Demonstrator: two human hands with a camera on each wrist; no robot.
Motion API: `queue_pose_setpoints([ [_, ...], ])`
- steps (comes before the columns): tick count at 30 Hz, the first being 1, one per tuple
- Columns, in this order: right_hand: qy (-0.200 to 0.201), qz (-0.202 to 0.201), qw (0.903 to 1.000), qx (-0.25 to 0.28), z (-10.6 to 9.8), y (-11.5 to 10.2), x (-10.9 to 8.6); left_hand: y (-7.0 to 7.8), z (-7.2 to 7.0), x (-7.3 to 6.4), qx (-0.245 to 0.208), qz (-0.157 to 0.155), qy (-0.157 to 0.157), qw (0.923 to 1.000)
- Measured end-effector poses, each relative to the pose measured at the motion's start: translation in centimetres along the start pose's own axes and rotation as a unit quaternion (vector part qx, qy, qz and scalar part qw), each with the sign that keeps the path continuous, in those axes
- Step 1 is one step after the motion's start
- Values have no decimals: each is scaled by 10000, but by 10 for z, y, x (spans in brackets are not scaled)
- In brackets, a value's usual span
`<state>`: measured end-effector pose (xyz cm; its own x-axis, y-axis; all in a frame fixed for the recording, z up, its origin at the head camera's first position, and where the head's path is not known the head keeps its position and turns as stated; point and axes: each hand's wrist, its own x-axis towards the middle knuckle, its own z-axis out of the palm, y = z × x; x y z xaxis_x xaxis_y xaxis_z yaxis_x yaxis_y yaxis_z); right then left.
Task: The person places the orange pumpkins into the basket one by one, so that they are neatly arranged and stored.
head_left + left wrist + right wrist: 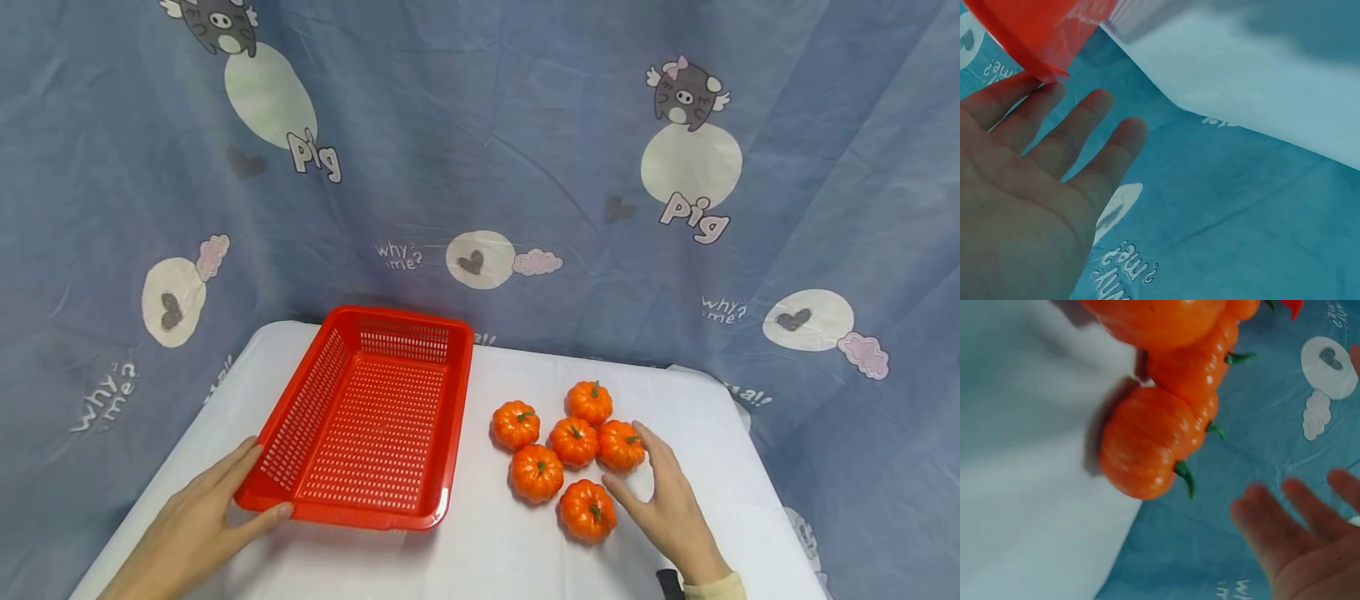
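Observation:
My left hand [197, 517] is at the near left corner of a red plastic basket [375, 521], its thumb at the front rim and fingertips at the left side. In the left wrist view, the fingers [1082, 125] extend quite straight, the nearest ones right at the red rim [1047, 70]. My right hand [667, 500] is beside a small orange pumpkin [621, 446], thumb and fingers spread apart around its right side. In the right wrist view that hand [1316, 550] appears with loose fingers, apart from the nearest pumpkin [1144, 444] and its green stem.
Several more orange pumpkins [536, 473] lie grouped right of the basket on the white tabletop [480, 558]. A blue cloth [450, 167] printed with pigs and lettering hangs behind the table and down its sides.

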<state>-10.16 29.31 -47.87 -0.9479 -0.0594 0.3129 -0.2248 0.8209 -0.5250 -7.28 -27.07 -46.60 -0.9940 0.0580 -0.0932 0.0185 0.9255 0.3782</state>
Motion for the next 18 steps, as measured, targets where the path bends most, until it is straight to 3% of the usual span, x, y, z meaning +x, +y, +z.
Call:
queue_pose_setpoints([
  [9, -816, 245, 9963, 90, 18, -5, -16, -4, 0, -1, -55, 58, -13, 10000],
  [18, -1606, 622, 9846, 292, 25, 1, -22, -3, 0, -1, -84, 32, -65, 9999],
])
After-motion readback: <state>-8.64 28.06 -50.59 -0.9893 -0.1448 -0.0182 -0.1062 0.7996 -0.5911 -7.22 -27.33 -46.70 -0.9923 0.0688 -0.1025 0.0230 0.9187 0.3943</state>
